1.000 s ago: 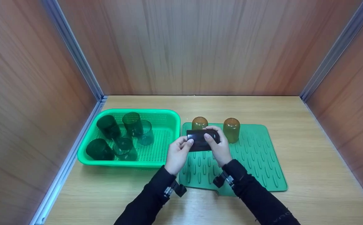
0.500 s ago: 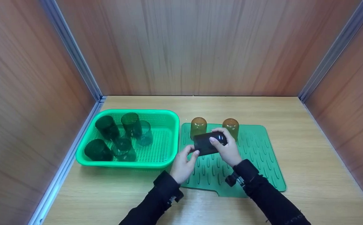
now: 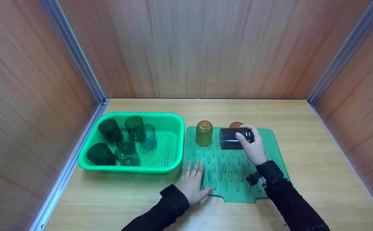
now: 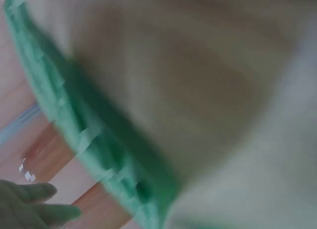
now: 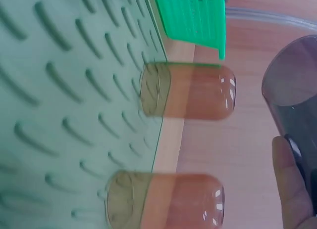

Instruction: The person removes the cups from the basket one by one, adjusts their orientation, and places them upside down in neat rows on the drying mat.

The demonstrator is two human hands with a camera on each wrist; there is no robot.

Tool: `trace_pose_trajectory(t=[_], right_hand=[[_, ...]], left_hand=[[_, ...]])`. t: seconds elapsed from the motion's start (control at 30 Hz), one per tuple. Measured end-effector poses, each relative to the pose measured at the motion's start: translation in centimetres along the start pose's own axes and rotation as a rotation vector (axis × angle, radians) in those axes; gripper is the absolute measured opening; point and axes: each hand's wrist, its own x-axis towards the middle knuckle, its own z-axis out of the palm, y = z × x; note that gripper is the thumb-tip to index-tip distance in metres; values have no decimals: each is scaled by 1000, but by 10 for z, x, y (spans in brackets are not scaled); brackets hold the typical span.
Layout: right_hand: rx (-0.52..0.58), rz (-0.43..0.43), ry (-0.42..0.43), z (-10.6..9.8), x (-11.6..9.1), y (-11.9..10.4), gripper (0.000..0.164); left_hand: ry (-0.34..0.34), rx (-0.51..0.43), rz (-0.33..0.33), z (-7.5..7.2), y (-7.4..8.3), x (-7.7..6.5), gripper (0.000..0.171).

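Observation:
My right hand [image 3: 253, 146] grips a dark, see-through glass [image 3: 231, 139] by its base end. The glass lies sideways above the green ribbed mat [image 3: 225, 173], its open rim facing left. In the right wrist view the thumb presses along the dark glass [image 5: 302, 110]. Two amber glasses stand upside down at the mat's far side: the left amber glass [image 3: 203, 134] in full view, the right amber glass [image 3: 236, 124] mostly hidden behind the dark one. My left hand [image 3: 193, 184] holds nothing; its fingers are spread over the mat's front left corner.
A green plastic basket [image 3: 170, 166] stands left of the mat with several dark and bluish glasses lying or leaning in it. Wood-grained walls [image 3: 199, 48] enclose the table [image 3: 305, 128] at the back and both sides.
The left hand has let go of the dark glass and come down to the mat's front left corner. The right hand has carried the glass to the right, now level.

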Motion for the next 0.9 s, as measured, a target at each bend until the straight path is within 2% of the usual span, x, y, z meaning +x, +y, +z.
trace_pose_trajectory(t=[0.2, 0.37, 0.5, 0.7, 0.77, 0.9], right_hand=[[-34, 4, 55, -14, 1, -2, 41], [-36, 0, 99, -28, 4, -14, 43], [-29, 18, 167, -44, 20, -1, 47], [4, 93, 219, -67, 39, 8, 60], [-34, 123, 227, -74, 44, 10, 66], [-181, 146, 233, -88, 51, 17, 72]], left_hand=[[-169, 41, 0, 9, -13, -5, 103], [-275, 117, -7, 7, -10, -5, 109], [-311, 151, -5, 2, -6, -5, 111], [-334, 117, 5, 6, -10, -6, 110], [-337, 111, 7, 6, -10, -6, 111], [-339, 119, 2, 3, -7, -7, 114]])
